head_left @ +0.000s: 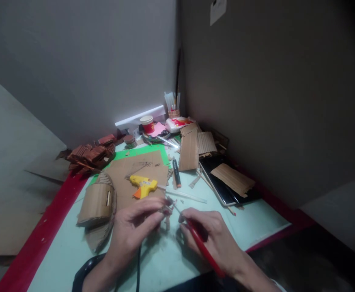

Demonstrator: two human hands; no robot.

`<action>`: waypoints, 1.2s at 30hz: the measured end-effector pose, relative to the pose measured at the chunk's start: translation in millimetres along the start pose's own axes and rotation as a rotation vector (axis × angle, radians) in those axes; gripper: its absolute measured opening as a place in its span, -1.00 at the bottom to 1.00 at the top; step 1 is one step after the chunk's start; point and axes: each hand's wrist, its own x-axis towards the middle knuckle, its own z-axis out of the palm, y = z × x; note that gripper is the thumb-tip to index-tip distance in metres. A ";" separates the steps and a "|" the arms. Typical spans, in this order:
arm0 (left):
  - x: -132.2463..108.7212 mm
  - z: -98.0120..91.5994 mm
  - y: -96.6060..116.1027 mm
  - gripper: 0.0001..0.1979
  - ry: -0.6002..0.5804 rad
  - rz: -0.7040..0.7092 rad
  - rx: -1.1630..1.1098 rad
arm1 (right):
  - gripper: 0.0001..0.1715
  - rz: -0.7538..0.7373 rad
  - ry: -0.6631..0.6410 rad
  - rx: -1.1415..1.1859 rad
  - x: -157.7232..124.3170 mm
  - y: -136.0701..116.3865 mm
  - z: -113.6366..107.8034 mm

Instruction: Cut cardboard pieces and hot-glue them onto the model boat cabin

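My right hand (214, 235) is closed round a red-handled tool (203, 249) with a thin metal tip that points up and left; its exact kind is unclear. My left hand (137, 223) pinches a small, blurred piece (168, 209) right at that tip. Just beyond my left hand a yellow hot glue gun (143, 185) with an orange trigger lies on its side on a cardboard sheet (122, 170). From its rear a clear glue stick (189, 196) reaches to the right. To the left stands a curved corrugated cardboard construction (96, 205).
Red-brown painted cardboard pieces (92, 156) lie at the left edge. Farther back are a paper cup (147, 123) and a holder of brushes and sticks (173, 111). A black marker (176, 173), cardboard strips (189, 150) and a dark tablet-like panel (218, 184) lie right. Walls meet behind.
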 end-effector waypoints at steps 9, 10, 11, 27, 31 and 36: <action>-5.5 -7.9 8.2 -0.84 0.002 0.230 0.008 | -0.74 0.191 -0.051 -0.040 -0.6 -10.8 -1.6; -5.3 -10.3 8.5 -0.82 -0.007 0.285 0.021 | -0.77 0.195 -0.056 -0.075 -1.0 -10.4 -0.7; -5.1 -12.7 8.8 -0.79 -0.020 0.347 0.041 | -0.80 0.192 -0.060 -0.117 -1.5 -9.1 -0.4; 7.4 -19.4 19.1 -0.90 0.350 -0.051 -0.353 | -0.67 0.056 0.007 -0.658 0.2 26.4 -9.0; 9.6 -31.5 22.5 -0.95 0.287 -0.123 -0.444 | -0.73 0.063 0.005 -0.738 9.5 15.6 -19.4; 7.2 -37.7 21.3 -0.93 0.254 -0.162 -0.482 | -0.78 0.070 0.005 -0.843 52.6 -1.7 -19.5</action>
